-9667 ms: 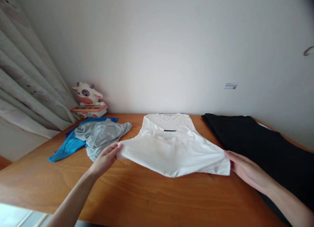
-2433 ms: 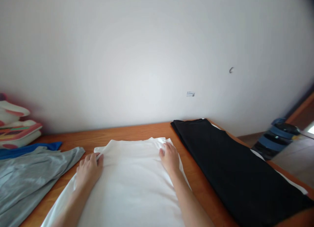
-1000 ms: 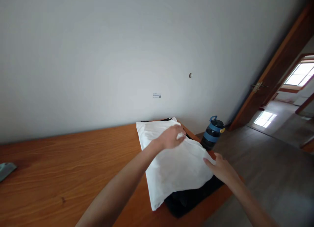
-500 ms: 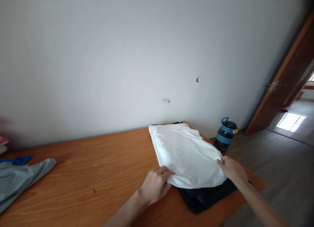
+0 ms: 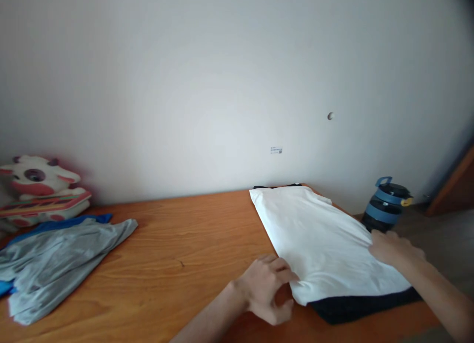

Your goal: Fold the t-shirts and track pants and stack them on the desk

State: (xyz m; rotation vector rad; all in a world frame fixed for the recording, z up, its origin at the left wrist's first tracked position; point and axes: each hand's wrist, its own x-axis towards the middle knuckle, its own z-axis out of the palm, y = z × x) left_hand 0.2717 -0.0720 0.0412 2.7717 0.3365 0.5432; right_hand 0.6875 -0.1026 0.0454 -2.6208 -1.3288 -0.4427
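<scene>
A white garment (image 5: 326, 239) lies spread over a dark cloth (image 5: 346, 308) at the right end of the wooden table. At its near left corner is my left hand (image 5: 266, 288), fingers apart and curved, the fingertips touching the fabric. My right hand (image 5: 394, 249) rests on the garment's right edge beside the bottle; its fingers are partly hidden and blurred, so its hold cannot be made out.
On the left of the table (image 5: 159, 259) lie a crumpled grey garment (image 5: 62, 259) and blue cloth (image 5: 61, 224), with a cow-shaped toy (image 5: 44, 185) behind. A dark bottle with blue bands (image 5: 385, 204) stands at the right edge. A wall (image 5: 185, 86) rises behind.
The view has turned left, bringing the toy in. My left hand's fingers have opened from a pinch on the white garment. The garment's near edge lies flatter and covers more of the dark cloth.
</scene>
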